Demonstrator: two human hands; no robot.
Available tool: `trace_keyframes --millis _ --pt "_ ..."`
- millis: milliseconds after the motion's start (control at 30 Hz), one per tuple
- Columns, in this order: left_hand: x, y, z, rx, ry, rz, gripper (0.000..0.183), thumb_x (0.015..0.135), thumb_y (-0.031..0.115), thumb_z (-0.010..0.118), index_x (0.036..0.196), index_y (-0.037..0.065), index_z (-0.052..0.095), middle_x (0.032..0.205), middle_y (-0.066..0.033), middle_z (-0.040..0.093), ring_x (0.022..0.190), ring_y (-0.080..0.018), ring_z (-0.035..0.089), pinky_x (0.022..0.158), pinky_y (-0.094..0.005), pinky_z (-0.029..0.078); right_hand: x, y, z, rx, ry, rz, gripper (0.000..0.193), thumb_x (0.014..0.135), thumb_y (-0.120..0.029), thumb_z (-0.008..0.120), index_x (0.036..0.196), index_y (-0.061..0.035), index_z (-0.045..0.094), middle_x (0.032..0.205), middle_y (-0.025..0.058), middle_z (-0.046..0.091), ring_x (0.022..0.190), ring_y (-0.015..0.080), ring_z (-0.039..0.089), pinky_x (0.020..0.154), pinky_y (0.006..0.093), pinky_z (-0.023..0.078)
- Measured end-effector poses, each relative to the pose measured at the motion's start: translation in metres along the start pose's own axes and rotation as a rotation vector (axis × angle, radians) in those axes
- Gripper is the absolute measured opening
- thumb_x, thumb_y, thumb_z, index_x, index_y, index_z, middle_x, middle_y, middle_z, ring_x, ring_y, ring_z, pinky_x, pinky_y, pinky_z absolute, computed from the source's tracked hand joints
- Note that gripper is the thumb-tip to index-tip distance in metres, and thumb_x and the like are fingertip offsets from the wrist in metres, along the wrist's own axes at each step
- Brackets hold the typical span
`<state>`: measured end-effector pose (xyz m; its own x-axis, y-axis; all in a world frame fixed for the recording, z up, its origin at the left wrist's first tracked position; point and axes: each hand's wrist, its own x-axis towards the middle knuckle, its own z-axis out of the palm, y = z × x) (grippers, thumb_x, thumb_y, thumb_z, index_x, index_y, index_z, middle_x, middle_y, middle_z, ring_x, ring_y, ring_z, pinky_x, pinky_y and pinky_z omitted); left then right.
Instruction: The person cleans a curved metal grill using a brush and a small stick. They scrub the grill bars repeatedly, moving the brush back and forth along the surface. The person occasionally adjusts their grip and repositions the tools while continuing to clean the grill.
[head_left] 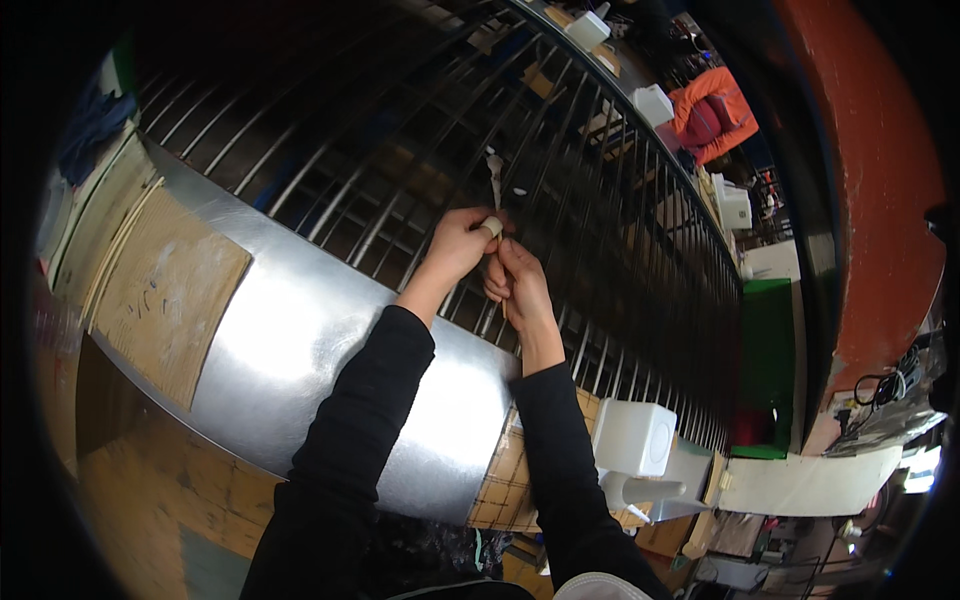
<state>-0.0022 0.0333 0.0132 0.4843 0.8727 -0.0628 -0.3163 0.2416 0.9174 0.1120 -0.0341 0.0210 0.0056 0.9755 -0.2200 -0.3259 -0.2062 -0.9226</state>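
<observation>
Both hands meet over a rack of metal rods (318, 188), close together in the middle of the view. My left hand (460, 243) is closed, with a pale band or wrap (491, 227) around one finger. Just right of it and slightly lower, my right hand (522, 285) is also closed. Between them runs a thin stick with a whitish, uneven upper end (495, 170) that rises above my fingers. A narrow tan end shows below my right hand. My fingers hide the stick's middle, and its exact kind is unclear.
A shiny metal ledge (290, 330) curves along the near side. Cardboard (170, 290) lies at its left beside thin pale sticks (118, 252). At the right stand a white plastic container (640, 438) and a green bin (765, 350). An orange-red cloth item (712, 115) sits far off.
</observation>
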Motion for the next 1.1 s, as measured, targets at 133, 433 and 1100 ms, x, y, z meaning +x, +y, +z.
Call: trace_keyframes --millis 133,433,1100 --pt "0.008 -0.011 -0.003 0.149 0.226 0.112 0.022 0.087 0.018 0.047 0.086 0.002 0.063 0.073 -0.0117 0.062 0.069 -0.0211 0.06 0.065 -0.0331 0.045 0.005 0.006 0.005 -0.13 0.189 -0.122 0.036 0.093 -0.028 0.044 0.12 -0.0051 0.043 0.085 0.0084 0.054 0.074 0.0142 0.05 0.065 0.029 0.041" --pt "0.015 -0.023 -0.002 -0.259 0.226 -0.033 0.022 0.089 0.014 0.045 0.102 0.0 0.057 0.084 -0.0058 0.061 0.079 -0.0153 0.057 0.075 -0.0283 0.042 -0.039 -0.078 0.035 1.107 -0.327 -0.462 0.092 0.065 -0.058 0.066 0.139 -0.0269 0.022 0.145 0.0177 -0.005 0.133 0.0416 -0.001 0.099 0.067 0.013" --pt "-0.002 0.005 -0.015 0.518 0.478 0.04 0.029 0.079 0.03 0.062 0.091 0.004 0.067 0.084 -0.0179 0.065 0.084 -0.0325 0.062 0.075 -0.0362 0.047 -0.044 -0.041 -0.008 -0.914 0.622 -0.336 0.022 0.09 -0.018 0.05 0.11 -0.0089 0.055 0.057 -0.0031 0.044 0.051 0.0032 0.035 0.045 0.0195 0.029"
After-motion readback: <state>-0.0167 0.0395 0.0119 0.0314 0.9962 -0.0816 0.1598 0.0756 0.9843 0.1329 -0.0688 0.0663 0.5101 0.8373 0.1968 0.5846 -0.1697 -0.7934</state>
